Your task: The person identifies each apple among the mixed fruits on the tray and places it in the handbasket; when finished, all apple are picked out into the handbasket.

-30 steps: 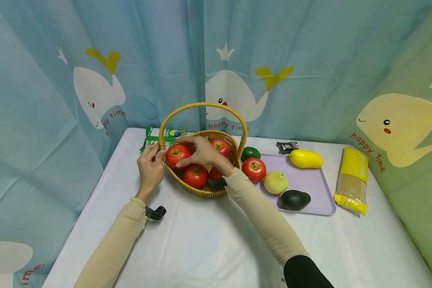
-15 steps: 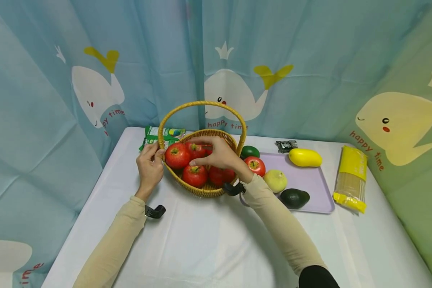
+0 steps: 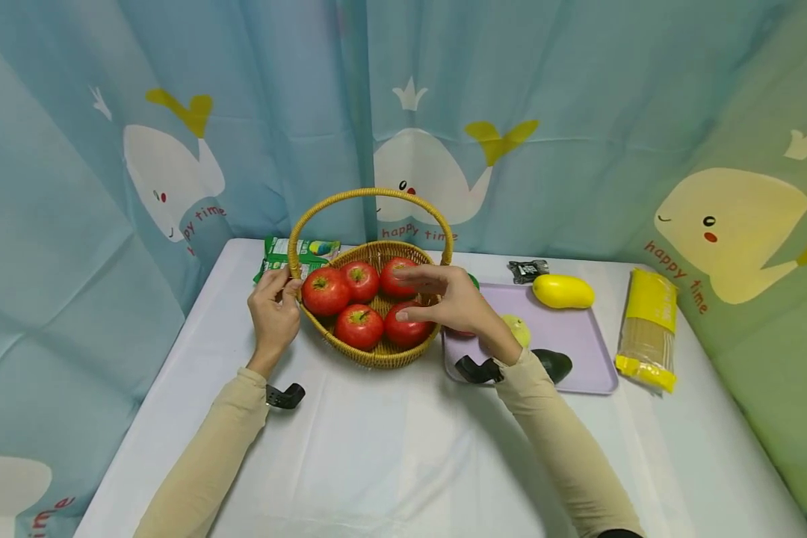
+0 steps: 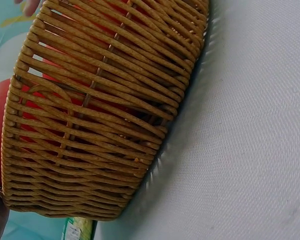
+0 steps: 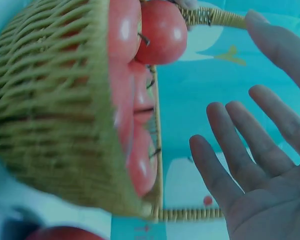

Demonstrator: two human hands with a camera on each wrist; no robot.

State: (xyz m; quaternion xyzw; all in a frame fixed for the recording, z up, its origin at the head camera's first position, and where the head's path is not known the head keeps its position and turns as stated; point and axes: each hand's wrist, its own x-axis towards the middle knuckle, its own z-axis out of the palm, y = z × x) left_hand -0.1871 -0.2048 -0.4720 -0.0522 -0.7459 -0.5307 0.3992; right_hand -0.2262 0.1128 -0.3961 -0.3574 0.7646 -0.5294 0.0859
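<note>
A woven wicker basket [image 3: 383, 359] with a tall arched handle [image 3: 370, 193] stands on the white table and holds several red apples [image 3: 326, 291]. At its left side, my left hand [image 3: 274, 317] pinches the foot of the handle between thumb and fingers. My right hand [image 3: 460, 302] hovers over the basket's right rim, fingers extended and thumb apart, with nothing in its grasp. The right wrist view also shows this empty palm [image 5: 270, 205] beside the apples. Basket weave [image 4: 100, 110] fills much of the left wrist view, with red showing through the gaps.
Right of the basket, a lilac tray [image 3: 578, 347] bears a yellow oblong fruit [image 3: 563, 291], a pale green round fruit [image 3: 516, 330], a dark avocado [image 3: 557, 365] and a mostly hidden apple. Beyond lie a noodle packet [image 3: 648, 329], a black wrapped packet [image 3: 528, 270] and green packets [image 3: 276, 258].
My right hand has let go of the apple at the basket's left and moved right across the basket to its right rim. The left hand keeps its hold on the handle.
</note>
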